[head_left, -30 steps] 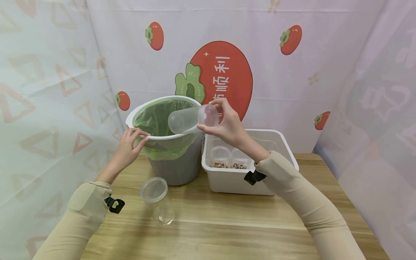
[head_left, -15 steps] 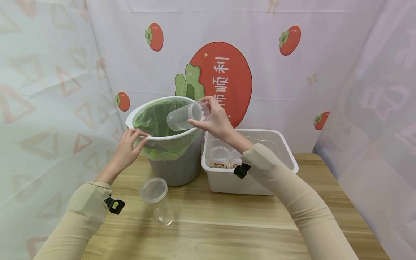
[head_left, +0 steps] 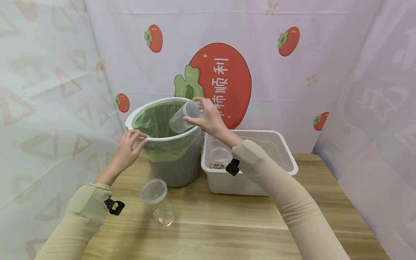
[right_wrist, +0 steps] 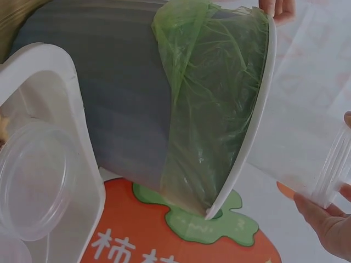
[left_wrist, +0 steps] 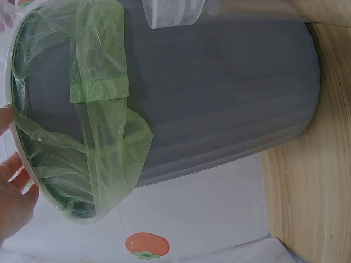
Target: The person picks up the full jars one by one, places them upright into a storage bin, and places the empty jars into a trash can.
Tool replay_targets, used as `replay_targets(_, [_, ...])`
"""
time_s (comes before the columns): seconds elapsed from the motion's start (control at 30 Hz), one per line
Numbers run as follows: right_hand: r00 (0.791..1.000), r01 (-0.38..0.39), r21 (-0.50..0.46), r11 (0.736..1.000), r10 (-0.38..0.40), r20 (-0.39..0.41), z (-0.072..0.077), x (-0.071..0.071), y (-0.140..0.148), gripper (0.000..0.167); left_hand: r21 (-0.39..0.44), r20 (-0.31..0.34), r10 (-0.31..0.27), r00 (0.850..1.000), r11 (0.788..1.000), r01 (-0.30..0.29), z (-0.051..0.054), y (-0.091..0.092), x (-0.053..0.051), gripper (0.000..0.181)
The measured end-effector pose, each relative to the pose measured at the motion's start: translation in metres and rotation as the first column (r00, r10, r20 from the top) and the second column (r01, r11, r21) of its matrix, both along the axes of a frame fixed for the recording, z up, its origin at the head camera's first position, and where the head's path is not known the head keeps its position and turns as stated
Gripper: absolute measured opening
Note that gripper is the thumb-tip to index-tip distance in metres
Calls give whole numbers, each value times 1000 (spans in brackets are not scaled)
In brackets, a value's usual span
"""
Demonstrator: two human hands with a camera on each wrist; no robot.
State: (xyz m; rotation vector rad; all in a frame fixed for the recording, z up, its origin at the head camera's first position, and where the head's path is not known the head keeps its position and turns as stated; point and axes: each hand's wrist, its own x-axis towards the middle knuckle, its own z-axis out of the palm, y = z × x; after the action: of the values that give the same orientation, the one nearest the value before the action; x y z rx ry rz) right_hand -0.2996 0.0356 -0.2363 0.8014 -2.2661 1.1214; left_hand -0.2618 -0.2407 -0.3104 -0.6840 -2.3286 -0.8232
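Observation:
My right hand (head_left: 208, 117) grips a clear plastic jar (head_left: 179, 122) by its lidded end, fingers on one side and thumb on the other. The jar tilts bottom-down into the mouth of a grey trash can (head_left: 177, 171), which has a white rim and a green bag folded over it. In the right wrist view the jar (right_wrist: 296, 148) is partly hidden behind the can's rim. My left hand (head_left: 128, 148) holds the near left of the rim between thumb and fingers. A second lidded clear jar (head_left: 159, 202) stands on the table before the can.
Right of the can stands a white plastic tub (head_left: 240, 180). In it is a lidded jar (head_left: 220, 155) with brownish pieces at its bottom; my right wrist hides part of the tub. A printed curtain (head_left: 266, 90) stands behind the wooden table (head_left: 224, 231).
My right hand has moved left and slightly down, tilting the jar more steeply into the can's mouth. My left hand stays on the rim. The standing jar has not moved.

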Motion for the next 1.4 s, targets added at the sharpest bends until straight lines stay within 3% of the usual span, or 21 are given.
replay_targets(0.27, [998, 18, 0, 1000, -18, 54, -4, -6, -7, 61, 5, 0, -1, 1000, 1000, 1, -1, 0, 1, 11])
replay_targets(0.7, [988, 70, 89, 994, -81, 129, -15, -17, -15, 62, 5, 9, -2, 1000, 1000, 2, -1, 0, 3, 12])
replay_targets(0.93, [977, 26, 159, 987, -59, 206, -20, -21, -19, 63, 8, 12, -2, 1000, 1000, 2, -1, 0, 2, 12])
replay_targets(1.07, [978, 7, 173, 985, -43, 204, -22, -17, -20, 57, 11, 8, -4, 1000, 1000, 4, -1, 0, 2, 12])
replay_targets(1.4, [995, -47, 131, 990, 35, 94, -29, 8, -16, 38, 5, 8, 1, 1000, 1000, -1, -1, 0, 1, 12])
